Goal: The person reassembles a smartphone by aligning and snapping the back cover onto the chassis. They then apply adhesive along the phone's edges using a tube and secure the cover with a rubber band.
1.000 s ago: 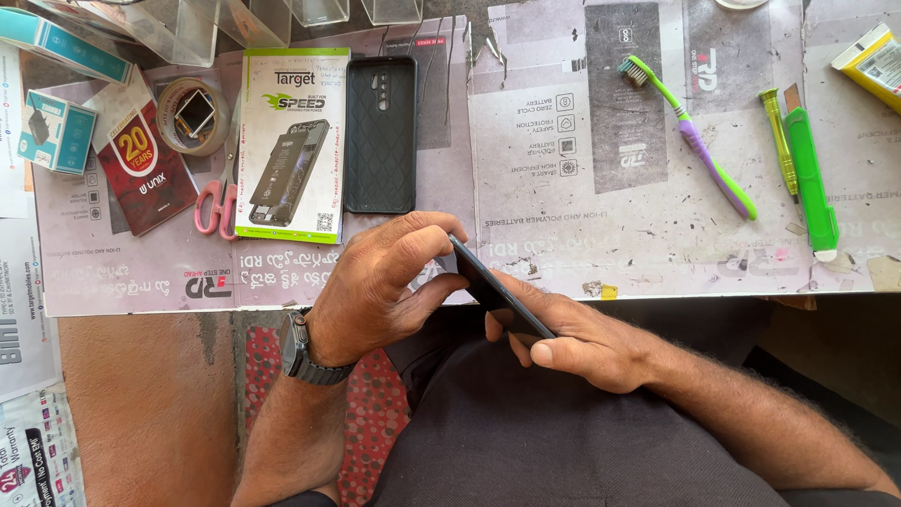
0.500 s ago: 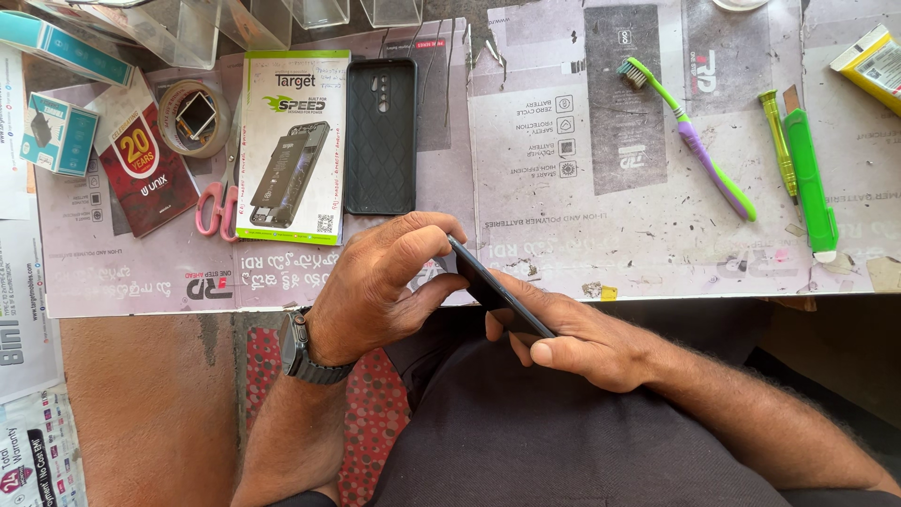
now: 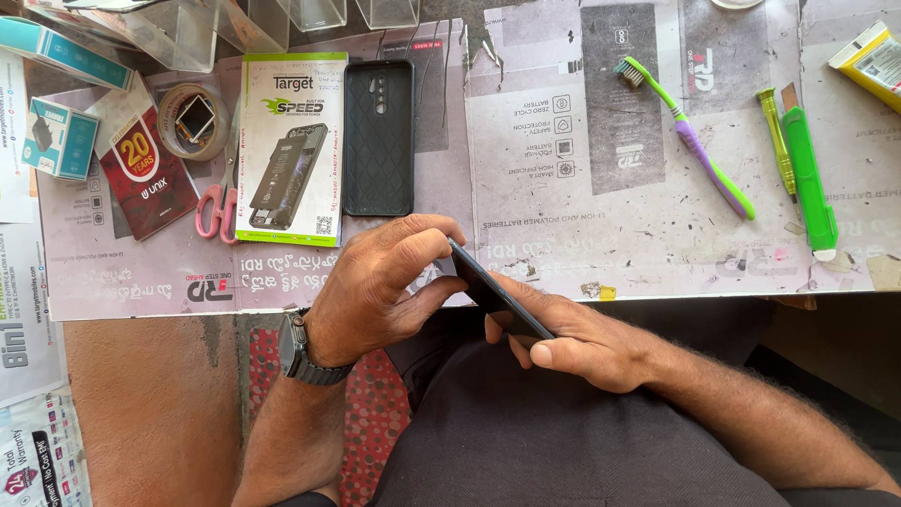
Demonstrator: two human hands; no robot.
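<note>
A dark smartphone (image 3: 496,293) is held on edge just in front of the table's near edge, above my lap. My right hand (image 3: 572,333) cups it from below, thumb along its lower edge. My left hand (image 3: 380,282), with a black watch on the wrist, curls over the phone's upper end, fingertips pressed against it. On the table just beyond lie a black phone case (image 3: 379,136) and a white and green phone-part box (image 3: 289,148).
Pink-handled scissors (image 3: 220,208), a tape roll (image 3: 192,120), a red booklet (image 3: 145,174) and small boxes sit at left. A green-purple toothbrush (image 3: 690,145), a green screwdriver (image 3: 775,141) and a green cutter (image 3: 809,183) lie at right. Clear plastic boxes (image 3: 314,13) line the far edge.
</note>
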